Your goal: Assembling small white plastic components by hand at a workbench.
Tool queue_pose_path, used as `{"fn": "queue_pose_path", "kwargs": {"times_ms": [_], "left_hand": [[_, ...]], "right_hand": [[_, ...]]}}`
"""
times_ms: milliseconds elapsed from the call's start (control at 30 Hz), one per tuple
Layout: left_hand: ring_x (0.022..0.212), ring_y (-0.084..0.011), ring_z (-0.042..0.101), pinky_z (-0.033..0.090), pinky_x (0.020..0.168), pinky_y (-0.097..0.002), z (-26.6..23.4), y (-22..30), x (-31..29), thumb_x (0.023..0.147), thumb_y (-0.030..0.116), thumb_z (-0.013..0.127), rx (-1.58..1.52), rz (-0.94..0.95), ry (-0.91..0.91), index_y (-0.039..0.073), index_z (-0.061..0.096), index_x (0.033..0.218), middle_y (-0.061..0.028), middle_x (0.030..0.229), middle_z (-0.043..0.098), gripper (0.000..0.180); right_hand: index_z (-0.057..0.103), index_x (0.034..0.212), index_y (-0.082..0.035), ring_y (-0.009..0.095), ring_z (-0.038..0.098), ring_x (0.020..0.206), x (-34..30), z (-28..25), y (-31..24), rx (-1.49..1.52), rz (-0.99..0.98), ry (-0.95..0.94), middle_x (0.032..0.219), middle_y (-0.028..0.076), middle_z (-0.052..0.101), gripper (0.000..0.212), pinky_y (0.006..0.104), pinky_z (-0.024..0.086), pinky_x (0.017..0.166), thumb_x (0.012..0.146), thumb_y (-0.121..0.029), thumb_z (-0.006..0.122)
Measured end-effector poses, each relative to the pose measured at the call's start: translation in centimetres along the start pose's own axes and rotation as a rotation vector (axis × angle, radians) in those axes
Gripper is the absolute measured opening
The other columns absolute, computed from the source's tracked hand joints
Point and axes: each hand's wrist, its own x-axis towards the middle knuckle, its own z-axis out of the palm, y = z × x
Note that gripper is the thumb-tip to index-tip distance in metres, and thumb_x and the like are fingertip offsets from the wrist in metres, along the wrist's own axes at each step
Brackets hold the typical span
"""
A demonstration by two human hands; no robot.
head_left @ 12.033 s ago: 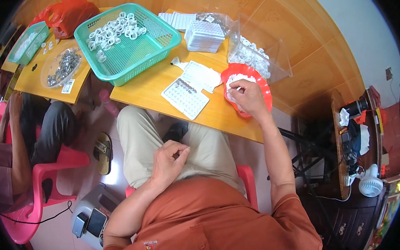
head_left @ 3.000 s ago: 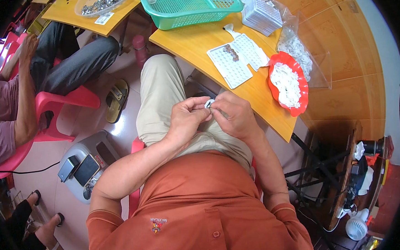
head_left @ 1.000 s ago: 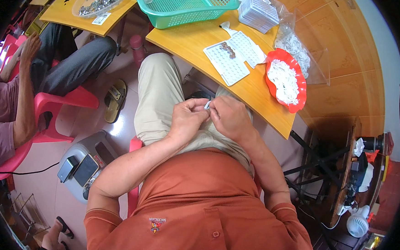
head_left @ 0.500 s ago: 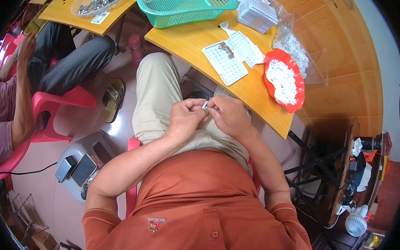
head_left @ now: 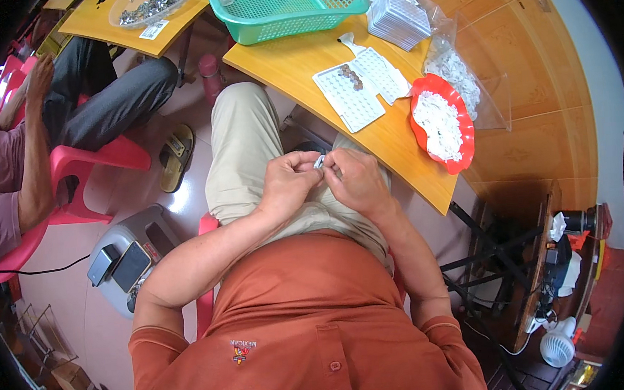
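Observation:
Above my lap, my left hand [head_left: 290, 183] and my right hand [head_left: 356, 179] meet at their fingertips. Between them is a small white piece [head_left: 319, 163], pinched by the thumb and fingers of both hands; its exact kind is too small to make out. On the table ahead and to the right lies a white tray with rows of small hollows [head_left: 349, 100], with several brown round bits [head_left: 351, 77] on it. Right of that tray, a red scalloped dish [head_left: 419, 127] holds a heap of small white pieces [head_left: 439, 123].
A green basket [head_left: 259, 32] stands on the yellow table [head_left: 426, 186], beside stacked clear trays [head_left: 399, 21] and a plastic bag of white pieces [head_left: 455, 79]. A person in grey trousers [head_left: 117, 100] sits to the left. A pink bottle [head_left: 210, 78] and a sandal [head_left: 176, 159] are on the floor.
Both hands stay in nearly the same place, still pinching the small white piece, which appears slightly turned. At the lower left edge, another person's hand has shifted slightly.

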Motion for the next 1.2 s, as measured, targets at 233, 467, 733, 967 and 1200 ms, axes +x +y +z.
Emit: {"fn": "queue_pose_path", "kwargs": {"times_ms": [233,467,733,967,1200], "left_hand": [[0.073,-0.0083,0.060,0.050,0.066,-0.0223,0.0,0.0,0.5,0.080,0.001,0.064,0.087,0.080,0.012,-0.008,0.064,0.110,-0.0054,0.085,0.067,0.030],[0.075,-0.0083,0.060,0.050,0.067,-0.0228,-0.1,-0.4,0.8,0.081,0.001,0.064,0.089,0.111,0.020,-0.007,0.064,0.110,-0.0053,0.086,0.067,0.031],[0.075,-0.0081,0.060,0.050,0.067,-0.0226,0.2,0.2,0.5,0.082,0.002,0.064,0.103,0.109,0.030,-0.007,0.064,0.110,-0.0053,0.086,0.067,0.029],[0.074,-0.0067,0.059,0.051,0.071,-0.0217,0.3,0.0,0.4,0.081,-0.003,0.065,0.112,0.083,0.018,-0.006,0.066,0.107,-0.0016,0.082,0.064,0.027],[0.075,-0.0081,0.061,0.051,0.072,-0.0223,0.4,0.1,0.4,0.081,-0.003,0.064,0.113,0.089,0.013,-0.006,0.065,0.108,-0.0041,0.085,0.066,0.027]], "right_hand": [[0.055,0.085,-0.004,0.032,0.059,0.076,0.1,0.0,-0.3,-0.209,-0.141,0.041,0.079,0.013,0.059,0.012,0.0422,0.049,0.066,0.077,-0.002,0.064],[0.054,0.086,-0.004,0.032,0.059,0.075,0.1,0.5,-1.5,-0.268,-0.076,0.078,0.078,0.013,0.059,0.011,0.0433,0.049,0.065,0.079,-0.004,0.063],[0.054,0.085,-0.004,0.031,0.059,0.074,-0.2,0.8,-1.5,-0.299,-0.066,0.129,0.078,0.013,0.059,0.009,0.0429,0.049,0.064,0.080,-0.004,0.062],[0.051,0.084,-0.005,0.034,0.059,0.074,-0.5,0.6,-0.3,-0.180,-0.069,0.116,0.076,0.015,0.058,0.006,0.0453,0.049,0.063,0.086,-0.008,0.056],[0.052,0.083,-0.005,0.034,0.060,0.073,-0.5,0.7,-0.8,-0.219,-0.076,0.120,0.075,0.014,0.059,0.006,0.0453,0.048,0.062,0.085,-0.008,0.057]]}}
